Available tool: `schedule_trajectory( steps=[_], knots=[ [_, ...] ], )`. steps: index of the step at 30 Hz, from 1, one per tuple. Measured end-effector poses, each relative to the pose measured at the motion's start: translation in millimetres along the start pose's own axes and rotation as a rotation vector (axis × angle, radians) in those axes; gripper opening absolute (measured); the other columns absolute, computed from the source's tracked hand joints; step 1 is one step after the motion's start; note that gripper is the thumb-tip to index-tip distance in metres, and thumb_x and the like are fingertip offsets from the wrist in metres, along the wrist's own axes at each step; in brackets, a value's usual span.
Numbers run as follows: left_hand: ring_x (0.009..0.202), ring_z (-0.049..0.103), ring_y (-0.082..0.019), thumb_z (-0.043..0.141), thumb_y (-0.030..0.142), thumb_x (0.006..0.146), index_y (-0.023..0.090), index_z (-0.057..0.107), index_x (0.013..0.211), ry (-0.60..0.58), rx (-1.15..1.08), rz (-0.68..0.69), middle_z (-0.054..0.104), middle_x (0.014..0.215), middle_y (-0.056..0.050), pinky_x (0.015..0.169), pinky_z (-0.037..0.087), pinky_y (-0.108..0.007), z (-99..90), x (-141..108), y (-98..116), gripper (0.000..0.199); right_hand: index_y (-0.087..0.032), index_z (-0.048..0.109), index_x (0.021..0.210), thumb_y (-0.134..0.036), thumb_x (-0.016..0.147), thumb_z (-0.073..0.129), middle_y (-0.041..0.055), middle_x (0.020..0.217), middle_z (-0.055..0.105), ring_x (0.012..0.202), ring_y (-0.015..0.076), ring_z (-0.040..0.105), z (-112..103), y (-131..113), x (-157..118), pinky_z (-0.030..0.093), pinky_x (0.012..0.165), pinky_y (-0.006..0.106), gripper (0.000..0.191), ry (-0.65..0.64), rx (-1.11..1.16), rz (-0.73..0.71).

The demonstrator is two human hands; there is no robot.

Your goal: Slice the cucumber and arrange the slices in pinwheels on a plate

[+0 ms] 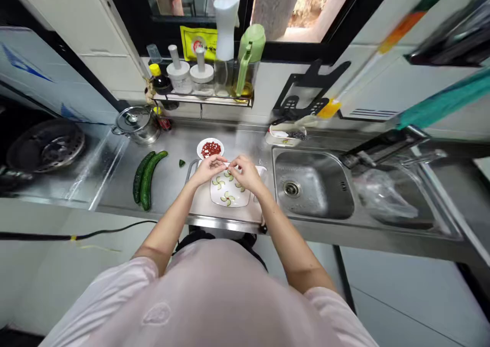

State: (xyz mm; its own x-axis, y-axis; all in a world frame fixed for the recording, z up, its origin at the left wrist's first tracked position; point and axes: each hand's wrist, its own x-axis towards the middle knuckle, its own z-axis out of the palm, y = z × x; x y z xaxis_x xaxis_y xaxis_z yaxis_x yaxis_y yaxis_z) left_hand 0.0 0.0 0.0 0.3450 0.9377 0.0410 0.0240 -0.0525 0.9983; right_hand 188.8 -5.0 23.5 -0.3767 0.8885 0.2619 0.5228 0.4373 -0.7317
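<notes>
My left hand [209, 169] and my right hand [245, 173] meet above a white plate [229, 194], fingertips pinched close together. A small pale piece may sit between them, but it is too small to tell what it is. On the plate, thin cucumber slices [227, 199] form pinwheel shapes. The plate rests on a pale cutting board [225, 212]. Just beyond my hands, a small white dish [202, 149] holds red goji berries [211, 149]. Two whole green cucumbers [147, 179] lie to the left of the board.
A steel sink [314, 183] lies to the right, with a plastic bag [385, 196] in a second basin. A steel pot [137, 125], bottles and a green jug [248, 56] stand along the back. A gas burner [46, 145] sits at far left.
</notes>
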Motion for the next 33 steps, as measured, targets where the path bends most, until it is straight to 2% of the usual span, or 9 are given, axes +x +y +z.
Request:
schedule_trajectory(
  steps=[15,20,26,33],
  knots=[
    [0.070,0.059,-0.010,0.070,0.033,0.074,0.016,0.055,0.102,0.010,0.007,-0.005,0.062,0.078,-0.001,0.065,0.043,-0.021,-0.6,-4.7,-4.3,0.036,-0.020,0.061,0.082,-0.025,0.085,0.053,0.0024,0.087,0.056,0.084,0.0161,0.050,12.1,5.2,-3.8,0.037,0.077,0.026,0.010,-0.054,-0.048,0.004],
    [0.074,0.060,-0.011,0.062,0.031,0.079,0.016,0.056,0.104,0.019,0.012,-0.022,0.063,0.078,-0.001,0.068,0.044,-0.022,-3.7,-6.9,-9.1,0.030,-0.020,0.060,0.084,-0.024,0.085,0.050,0.0022,0.084,0.056,0.081,0.0158,0.049,21.2,11.0,-4.9,0.036,0.072,0.024,0.011,-0.065,-0.059,0.046],
    [0.078,0.061,-0.012,0.059,0.029,0.080,0.016,0.056,0.104,0.067,0.036,-0.032,0.064,0.079,-0.002,0.071,0.044,-0.023,-9.3,-7.6,-21.5,0.028,-0.020,0.060,0.084,-0.025,0.085,0.050,0.0023,0.084,0.058,0.079,0.0156,0.050,29.6,16.9,-6.0,0.035,0.068,0.023,0.012,-0.072,-0.064,0.094],
    [0.072,0.057,-0.010,0.060,0.028,0.077,0.017,0.059,0.098,0.189,0.113,-0.022,0.061,0.076,0.000,0.070,0.044,-0.023,-16.7,-10.3,-45.0,0.024,-0.020,0.060,0.083,-0.024,0.083,0.050,0.0010,0.080,0.060,0.074,0.0145,0.051,42.7,29.2,-9.2,0.034,0.064,0.023,0.011,-0.059,-0.039,0.141]
  ],
)
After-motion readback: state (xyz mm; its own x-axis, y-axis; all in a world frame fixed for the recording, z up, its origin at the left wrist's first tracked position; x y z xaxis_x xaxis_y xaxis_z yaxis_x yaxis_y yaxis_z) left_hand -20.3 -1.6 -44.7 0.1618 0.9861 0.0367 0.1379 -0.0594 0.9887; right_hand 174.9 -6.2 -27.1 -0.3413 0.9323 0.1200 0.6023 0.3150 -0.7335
